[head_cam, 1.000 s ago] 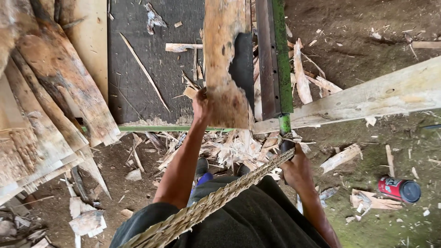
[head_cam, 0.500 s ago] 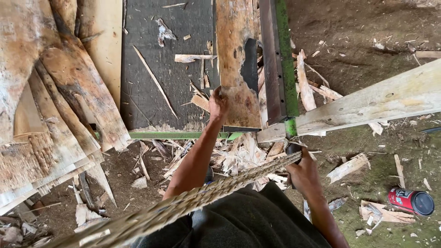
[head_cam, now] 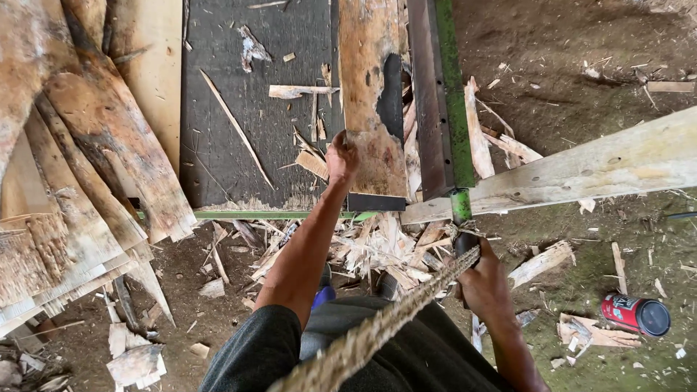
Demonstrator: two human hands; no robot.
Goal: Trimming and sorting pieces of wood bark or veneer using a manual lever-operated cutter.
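While the left hand (head_cam: 341, 156) clamps the near edge of a rough wooden slab (head_cam: 370, 94) lying on the dark platform (head_cam: 247, 145), the right hand (head_cam: 483, 279) closes around what seems a dark lever handle (head_cam: 465, 239) beside a frayed rope (head_cam: 385, 327).

Left hand: the left hand (head_cam: 341, 156) has its grip on the left edge of a wood board (head_cam: 372, 109), near its low end.
Board: it lies flat on a dark counter (head_cam: 247, 145), beside a long green blade arm (head_cam: 454, 101).
Right hand: the right hand (head_cam: 485, 284) is wrapped around the dark handle (head_cam: 465, 243) at the end of the green arm.
Rope: a rough rope (head_cam: 392, 319) runs up to that handle.
Ground: wood scraps (head_cam: 370, 247) lie under the counter, and a red can (head_cam: 636, 313) lies on its side on the dirt, well apart from the hands.
Left side: bark slabs (head_cam: 80, 167) are stacked up.
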